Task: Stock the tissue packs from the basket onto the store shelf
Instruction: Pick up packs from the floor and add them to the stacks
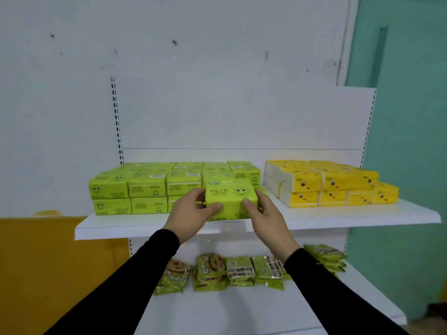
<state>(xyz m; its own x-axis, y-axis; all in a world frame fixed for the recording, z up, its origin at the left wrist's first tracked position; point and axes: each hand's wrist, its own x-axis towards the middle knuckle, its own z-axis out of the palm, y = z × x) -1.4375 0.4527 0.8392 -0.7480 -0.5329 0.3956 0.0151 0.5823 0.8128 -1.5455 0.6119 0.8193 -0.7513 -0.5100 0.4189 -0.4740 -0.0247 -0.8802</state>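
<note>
Green pack (231, 198), printed with a smiley face and dark lettering, sits between both hands at the front of the upper shelf (362, 217). Left hand (191, 213) grips its left end, thumb curled across the front face and fingers wrapped round the side. Right hand (264, 213) grips the right end the same way, thumb on the front, fingers behind the far edge. Both arms wear black sleeves (135, 281). The pack seems to rest on or just above another green pack whose lower edge shows under it; whether the two touch cannot be told.

Behind and to the left, green stack (147, 189) fills the left half of the shelf, two layers high and several rows deep. The held pack is at the right front corner of this block. To the right, apart from the green ones, yellow stack (331, 183) stands two layers high, its packs printed with small faces, white sides showing at the left end.

On the lower shelf (217, 310), snack bags (239, 270) in green wrappers lie in a loose row, some piled on each other. A white back panel (242, 117) rises behind the upper shelf. A teal wall (411, 117) stands to the right, and an orange wall (48, 262) shows low on the left.
</note>
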